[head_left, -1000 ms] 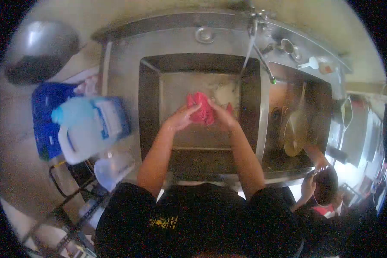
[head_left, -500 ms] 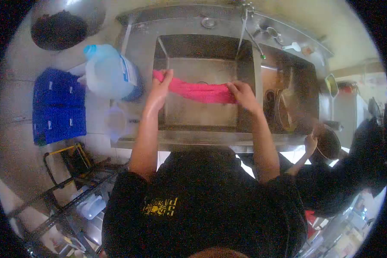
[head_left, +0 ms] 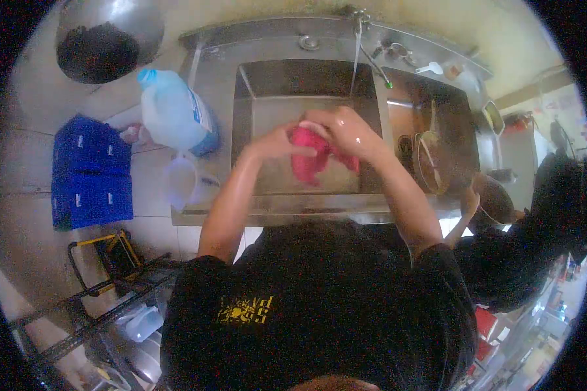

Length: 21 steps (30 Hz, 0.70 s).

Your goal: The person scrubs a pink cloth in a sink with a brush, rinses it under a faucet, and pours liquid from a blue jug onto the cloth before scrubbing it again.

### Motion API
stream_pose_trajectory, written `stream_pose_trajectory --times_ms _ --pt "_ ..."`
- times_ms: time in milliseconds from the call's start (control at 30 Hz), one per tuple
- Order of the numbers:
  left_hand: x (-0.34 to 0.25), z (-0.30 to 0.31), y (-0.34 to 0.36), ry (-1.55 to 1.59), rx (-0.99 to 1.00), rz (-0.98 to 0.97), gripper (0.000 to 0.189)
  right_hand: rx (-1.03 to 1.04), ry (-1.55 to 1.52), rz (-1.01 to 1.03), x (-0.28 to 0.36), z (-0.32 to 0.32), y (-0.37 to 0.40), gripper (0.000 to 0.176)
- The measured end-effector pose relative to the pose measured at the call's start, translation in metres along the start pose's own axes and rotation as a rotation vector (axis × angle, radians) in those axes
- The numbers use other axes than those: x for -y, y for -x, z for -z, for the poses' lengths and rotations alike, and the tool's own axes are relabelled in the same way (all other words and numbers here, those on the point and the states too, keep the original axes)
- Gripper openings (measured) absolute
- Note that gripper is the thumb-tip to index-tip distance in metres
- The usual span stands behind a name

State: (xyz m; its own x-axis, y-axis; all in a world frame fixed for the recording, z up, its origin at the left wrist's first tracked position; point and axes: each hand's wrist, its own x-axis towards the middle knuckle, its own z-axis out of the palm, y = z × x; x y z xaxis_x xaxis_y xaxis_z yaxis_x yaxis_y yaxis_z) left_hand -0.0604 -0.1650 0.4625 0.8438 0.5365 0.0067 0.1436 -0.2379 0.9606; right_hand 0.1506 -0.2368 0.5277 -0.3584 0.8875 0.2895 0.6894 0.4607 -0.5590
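Crates (head_left: 92, 173) in blue stand at far left, then a large jug (head_left: 169, 107). Over the sink (head_left: 300, 75), the left hand (head_left: 275, 144) has its fingers curled partway round a bunched pink cloth (head_left: 306, 169); the right hand (head_left: 347, 130) bends its fingers closed on the cloth's upper part. The step looks like squeezing; any further twist would call for both grips kept firm. Farther right is a co-worker's hand (head_left: 471, 201).

The steel sink counter (head_left: 209, 81) has two basins. Its back ledge carries a round metal fitting (head_left: 308, 42) and, farther right, a white scoop (head_left: 430, 68). The right basin (head_left: 398, 94) contains a round vessel (head_left: 429, 166). Left of the counter, blue crates (head_left: 92, 173) stand on pale tiled floor (head_left: 153, 228).
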Motion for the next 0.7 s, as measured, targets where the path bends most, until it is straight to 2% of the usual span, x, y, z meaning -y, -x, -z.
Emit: stream_pose_trajectory --times_ms 33,133,167,233,267,300,400,500,600,700 --pt "0.006 0.001 -0.009 0.206 0.050 0.128 0.065 0.033 0.037 -0.018 0.001 0.004 -0.003 0.035" --pt "0.020 0.017 -0.018 0.142 -0.021 0.134 0.053 0.087 0.210 -0.217 0.004 0.034 -0.006 0.046" --pt "0.020 0.025 -0.020 -0.034 -0.007 0.148 0.049 0.156 0.235 -0.193 -0.003 0.039 -0.005 0.050" --pt "0.006 0.034 -0.022 -0.376 0.027 0.179 0.040 0.312 0.308 -0.318 -0.013 0.042 -0.004 0.047" --pt "0.010 0.038 -0.021 -0.392 0.026 0.181 0.040 0.390 0.347 -0.379 -0.022 0.045 -0.004 0.046" --pt "0.016 0.045 -0.020 -0.409 0.025 0.183 0.039 0.378 0.320 -0.356 -0.045 0.038 0.002 0.036" --pt "0.027 0.053 -0.003 -0.426 -0.008 0.202 0.036 0.405 0.345 -0.424 -0.090 0.012 0.030 0.027" --pt "0.039 0.044 0.026 -0.371 -0.004 0.232 0.032 0.310 0.228 -0.370 -0.098 -0.017 0.068 0.020" --pt "0.064 0.037 0.050 -0.157 0.019 0.340 0.033 0.398 0.061 -0.563 -0.078 -0.014 0.071 0.024" --pt "0.078 0.043 0.040 0.058 -0.017 0.512 0.034 0.257 -0.220 -0.648 -0.096 -0.019 0.067 0.029"
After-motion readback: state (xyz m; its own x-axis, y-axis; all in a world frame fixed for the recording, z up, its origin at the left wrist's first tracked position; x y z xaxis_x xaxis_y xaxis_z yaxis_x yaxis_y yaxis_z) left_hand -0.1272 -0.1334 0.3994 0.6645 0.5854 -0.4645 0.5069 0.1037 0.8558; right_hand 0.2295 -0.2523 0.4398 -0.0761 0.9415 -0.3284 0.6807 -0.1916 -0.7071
